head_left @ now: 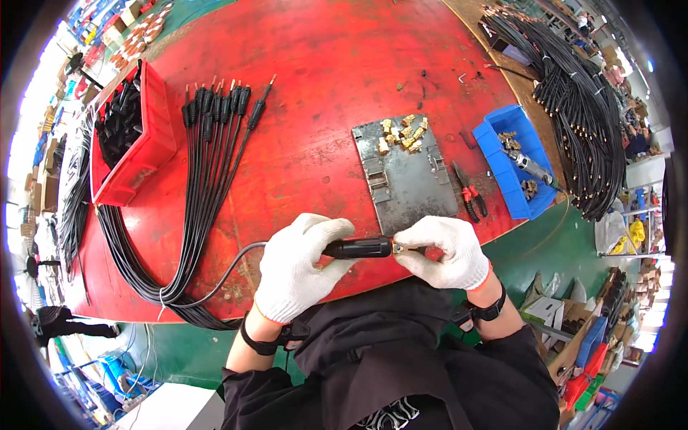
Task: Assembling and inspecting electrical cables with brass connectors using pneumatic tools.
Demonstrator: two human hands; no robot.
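Both my hands wear white knit gloves and meet above the table's near edge. My left hand [302,265] is wrapped round a black cable connector sleeve [358,249], whose black cable [231,270] runs off to the left. At the sleeve's right end, my right hand [446,252] pinches a small brass fitting [398,248], partly hidden by the fingers. Just beyond lies a dark metal plate [412,183] with several loose brass fittings [405,134] on its far part. Pliers with red handles [469,193] rest to the right of the plate.
A bundle of black cables with connector ends [204,165] lies left on the red table [308,86], beside a red bin [154,154] of black sleeves. At right stands a blue bin [505,175] with brass parts and a pneumatic tool [529,166]. More black cables [580,122] hang beyond.
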